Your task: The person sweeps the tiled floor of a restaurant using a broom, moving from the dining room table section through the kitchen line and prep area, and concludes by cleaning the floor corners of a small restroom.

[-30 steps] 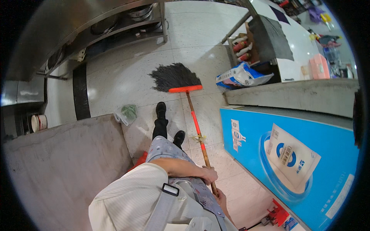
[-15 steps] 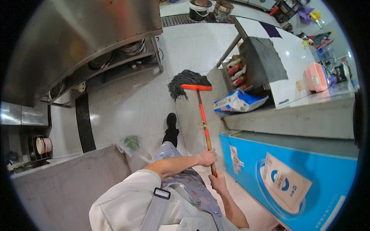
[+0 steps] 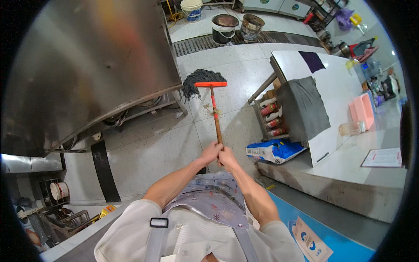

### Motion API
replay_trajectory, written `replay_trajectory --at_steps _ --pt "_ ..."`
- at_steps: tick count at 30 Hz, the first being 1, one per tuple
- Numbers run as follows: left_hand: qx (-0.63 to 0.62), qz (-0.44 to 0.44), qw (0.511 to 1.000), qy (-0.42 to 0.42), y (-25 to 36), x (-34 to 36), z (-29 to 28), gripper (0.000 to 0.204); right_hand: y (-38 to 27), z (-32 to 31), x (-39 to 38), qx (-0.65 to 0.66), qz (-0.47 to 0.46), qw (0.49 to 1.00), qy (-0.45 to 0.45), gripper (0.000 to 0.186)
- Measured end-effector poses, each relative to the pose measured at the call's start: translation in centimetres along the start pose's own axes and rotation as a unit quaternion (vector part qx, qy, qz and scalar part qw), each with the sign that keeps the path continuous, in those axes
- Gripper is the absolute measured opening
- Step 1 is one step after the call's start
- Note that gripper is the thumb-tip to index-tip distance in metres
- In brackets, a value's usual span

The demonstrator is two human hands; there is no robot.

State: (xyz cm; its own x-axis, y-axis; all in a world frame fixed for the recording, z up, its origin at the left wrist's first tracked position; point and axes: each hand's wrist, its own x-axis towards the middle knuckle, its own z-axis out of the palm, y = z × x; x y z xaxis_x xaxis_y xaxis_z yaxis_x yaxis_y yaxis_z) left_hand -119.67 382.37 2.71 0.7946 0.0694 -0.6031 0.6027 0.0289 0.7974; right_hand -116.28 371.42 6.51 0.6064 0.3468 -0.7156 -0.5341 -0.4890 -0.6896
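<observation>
A mop with a wooden handle (image 3: 214, 117), an orange head bar and dark grey strands (image 3: 197, 81) rests on the pale tiled floor ahead of me. Both hands grip the near end of the handle, close together. My left hand (image 3: 211, 152) is wrapped around it on the left side. My right hand (image 3: 226, 158) clasps it just beside and slightly below. The strands lie against the foot of a large steel counter (image 3: 87, 65).
A white table (image 3: 336, 83) with a dark cloth stands at right, with bottles on a rack beneath and a blue sack (image 3: 275, 150) on the floor. Three buckets (image 3: 224, 22) sit by a floor drain grate far ahead. A blue chest (image 3: 305, 227) is at lower right.
I have stepped forward along the aisle. The mop head has been pushed farther ahead to the steel counter's foot, and both hands have come together on the handle's end.
</observation>
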Motion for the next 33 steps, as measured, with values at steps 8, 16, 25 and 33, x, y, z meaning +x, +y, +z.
replay_trajectory --at_steps 8,16,25,33 --pt "-0.216 -0.152 0.950 0.168 4.6 1.2 -10.1 0.048 -6.6 6.6 19.4 0.062 0.063 0.970 -0.227 0.026" --pt "0.284 -0.095 0.916 0.266 12.5 4.6 -10.7 0.042 -12.5 7.9 32.5 0.348 0.210 0.912 -0.057 0.017" --pt "0.342 -0.101 0.923 0.149 27.8 23.6 -10.5 0.037 -23.6 -7.4 46.7 0.424 0.146 0.893 0.046 0.021" --pt "0.398 -0.010 0.917 0.030 31.3 40.9 -7.2 0.036 -27.3 -23.6 57.2 0.474 0.145 0.853 0.166 0.018"
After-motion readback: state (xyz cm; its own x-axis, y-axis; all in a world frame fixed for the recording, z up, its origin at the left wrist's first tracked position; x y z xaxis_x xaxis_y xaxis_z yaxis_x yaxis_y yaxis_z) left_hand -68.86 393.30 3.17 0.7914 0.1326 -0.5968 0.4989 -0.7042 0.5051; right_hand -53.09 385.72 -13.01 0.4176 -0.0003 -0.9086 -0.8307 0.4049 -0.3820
